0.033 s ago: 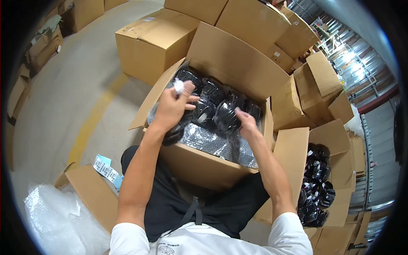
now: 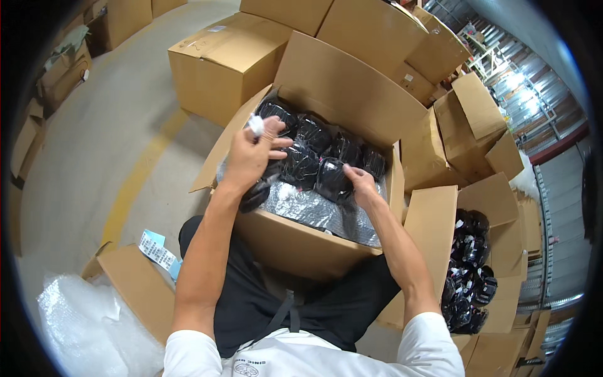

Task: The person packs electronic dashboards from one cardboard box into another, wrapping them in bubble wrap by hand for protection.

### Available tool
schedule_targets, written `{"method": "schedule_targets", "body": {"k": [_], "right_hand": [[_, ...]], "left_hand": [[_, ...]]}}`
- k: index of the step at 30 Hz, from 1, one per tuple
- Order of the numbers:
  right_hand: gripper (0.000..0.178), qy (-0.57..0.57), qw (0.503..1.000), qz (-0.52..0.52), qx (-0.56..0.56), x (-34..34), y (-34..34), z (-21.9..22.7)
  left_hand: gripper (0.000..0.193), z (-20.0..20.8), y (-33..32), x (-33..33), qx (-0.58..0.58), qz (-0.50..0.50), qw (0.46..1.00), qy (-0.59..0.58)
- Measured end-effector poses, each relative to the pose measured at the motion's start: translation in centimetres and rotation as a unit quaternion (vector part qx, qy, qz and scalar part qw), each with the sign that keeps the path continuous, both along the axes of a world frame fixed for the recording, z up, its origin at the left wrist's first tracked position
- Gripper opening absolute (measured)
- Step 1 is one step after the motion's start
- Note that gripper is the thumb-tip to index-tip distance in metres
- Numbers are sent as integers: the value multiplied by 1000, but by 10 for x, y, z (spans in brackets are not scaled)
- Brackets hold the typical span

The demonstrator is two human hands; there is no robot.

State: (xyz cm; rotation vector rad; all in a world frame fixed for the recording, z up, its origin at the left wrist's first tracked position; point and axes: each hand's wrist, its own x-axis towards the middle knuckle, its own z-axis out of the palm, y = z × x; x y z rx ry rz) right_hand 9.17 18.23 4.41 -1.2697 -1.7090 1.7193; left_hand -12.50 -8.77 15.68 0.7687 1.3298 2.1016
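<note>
Above the left side of the open carton is my left hand, slightly blurred. A small white scrap shows at its thumb and forefinger, while its other fingers are spread. Under the left wrist, at the carton's near left edge, lies a black wrapped bundle. My right hand pinches the upper right edge of a black packet in clear film. Several similar black packets lie behind it in the carton, over silvery bubble wrap.
At the right, another open carton holds many black wrapped packets. A closed box stands behind to the left. Clear bubble wrap and blue-and-white label sheets lie at the lower left. More cartons are stacked at the back.
My left hand has shifted slightly left with the white scrap. The black packet at my right hand has turned, showing a smoother face, and my right fingers now press on its edge.
</note>
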Motion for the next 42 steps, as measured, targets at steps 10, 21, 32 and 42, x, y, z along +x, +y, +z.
{"method": "schedule_targets", "body": {"k": [10,21,32,42], "right_hand": [[75,-209,793,89,565,2,-44,18],[79,72,941,138,-300,-12,-114,119],[28,219,970,42,-97,49,-33,102],[36,-350,809,20,472,73,-31,38]], "left_hand": [[57,5,0,-2,122,35,978,-164],[37,11,34,62,135,-135,982,-10],[79,6,35,75,92,-220,907,347],[68,15,25,72,-40,-166,920,352]]}}
